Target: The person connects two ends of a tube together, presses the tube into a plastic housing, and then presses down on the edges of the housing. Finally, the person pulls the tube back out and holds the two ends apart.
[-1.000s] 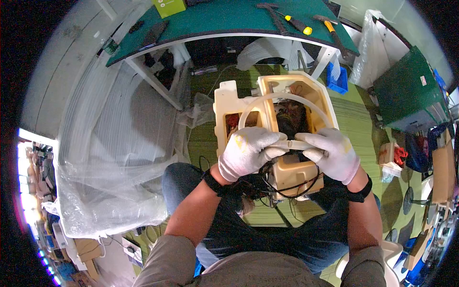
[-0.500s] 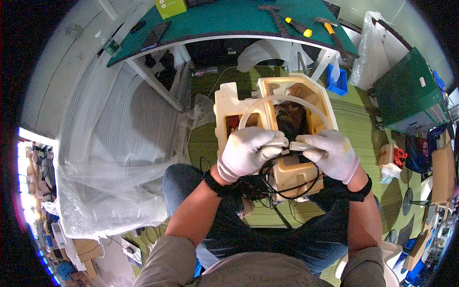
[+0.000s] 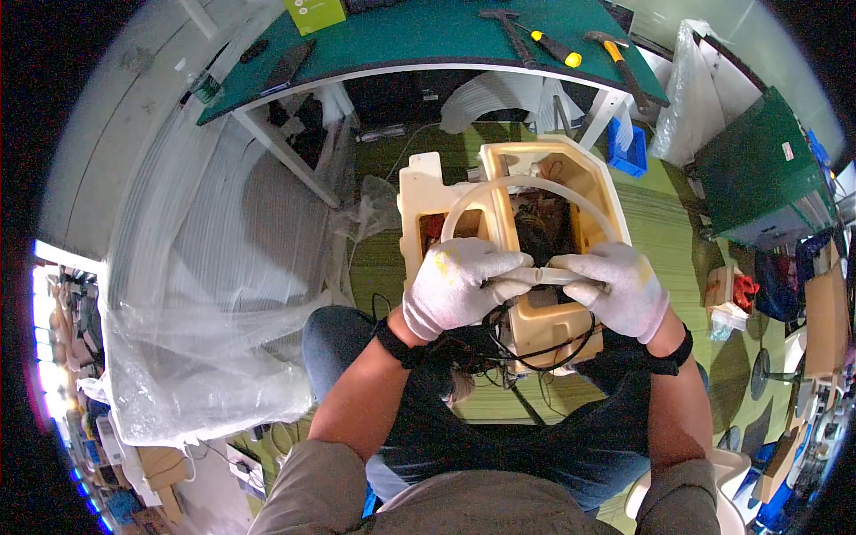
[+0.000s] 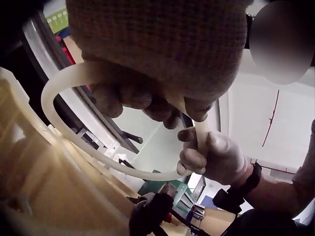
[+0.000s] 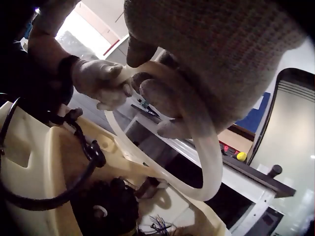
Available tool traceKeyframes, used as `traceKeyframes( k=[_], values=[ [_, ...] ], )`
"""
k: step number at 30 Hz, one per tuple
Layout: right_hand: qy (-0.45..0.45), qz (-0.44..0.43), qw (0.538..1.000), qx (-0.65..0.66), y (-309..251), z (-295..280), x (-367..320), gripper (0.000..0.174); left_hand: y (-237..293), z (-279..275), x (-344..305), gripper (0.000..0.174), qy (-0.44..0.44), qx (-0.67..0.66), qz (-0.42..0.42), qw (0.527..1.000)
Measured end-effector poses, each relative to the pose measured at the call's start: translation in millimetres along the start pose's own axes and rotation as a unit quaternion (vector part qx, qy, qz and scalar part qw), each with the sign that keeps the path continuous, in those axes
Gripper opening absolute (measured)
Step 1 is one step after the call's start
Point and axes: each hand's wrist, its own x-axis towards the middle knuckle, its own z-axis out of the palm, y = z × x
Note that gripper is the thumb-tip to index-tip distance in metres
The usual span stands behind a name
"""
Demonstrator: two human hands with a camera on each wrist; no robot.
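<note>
A translucent white hose (image 3: 535, 181) is bent into a loop, its two ends brought face to face between my hands. My gloved left hand (image 3: 456, 285) pinches one end between thumb and fingers. The other end is gripped by my gloved right hand (image 3: 621, 283), a short piece of hose showing past its fingertips. In the right wrist view the hose (image 5: 210, 164) curves down from the right palm and round towards the left hand (image 5: 101, 81). Below the loop stands a cream plastic housing (image 3: 423, 176) with open compartments, dark parts and wires inside.
Black cables (image 3: 571, 346) hang over the near side of the housing. Behind it is a green-topped bench (image 3: 401, 45) bearing a hammer (image 3: 615, 55) and a screwdriver (image 3: 555, 48). Plastic-wrapped sheets (image 3: 205, 267) stand at left, a green cabinet (image 3: 758, 169) at right.
Half a second ago the hose ends were drawn apart, with a dark gap between them; now they are close together again, as in the earliest frame. The housing has stayed in place.
</note>
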Motion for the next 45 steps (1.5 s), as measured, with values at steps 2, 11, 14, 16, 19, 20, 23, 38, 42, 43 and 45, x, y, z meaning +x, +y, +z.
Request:
traceKeyframes(
  k=[2,11,14,16,19,20,23,38,42,43,45],
  values=[
    [0.003,-0.002,1.000,-0.003,1,1,0,0.027,1,0,0,0.031,-0.003,-0.006,-0.006,1.000],
    [-0.010,-0.012,1.000,-0.024,-2,3,1,0.035,2,5,-3,0.031,-0.013,-0.004,-0.032,0.999],
    [-0.006,-0.025,0.999,-0.023,-2,5,1,0.036,2,4,-4,0.031,-0.012,-0.007,-0.034,0.999],
    [-0.004,-0.024,0.999,-0.021,-2,6,0,0.034,2,4,-4,0.031,-0.012,-0.007,-0.038,0.999],
    [-0.007,-0.011,1.000,-0.010,-3,5,0,0.028,4,3,-2,0.029,-0.019,0.000,-0.044,0.999],
    [-0.010,-0.008,1.000,-0.006,-5,4,1,0.026,6,2,-1,0.029,-0.027,0.005,-0.042,0.999],
    [-0.008,-0.008,1.000,-0.003,-7,4,2,0.024,4,4,-1,0.027,-0.035,0.014,-0.034,0.999],
    [0.042,-0.017,0.999,0.028,-11,11,5,0.024,4,1,1,0.028,-0.017,0.012,-0.045,0.999],
    [0.049,-0.019,0.998,0.026,-13,10,6,0.021,3,2,0,0.027,-0.008,0.001,-0.036,0.999],
    [0.044,-0.017,0.999,0.018,-14,9,6,0.020,4,0,0,0.027,-0.024,0.005,-0.041,0.999],
    [0.034,-0.012,0.999,0.002,-17,6,6,0.018,7,-3,2,0.027,-0.055,0.012,-0.051,0.997]
  ],
)
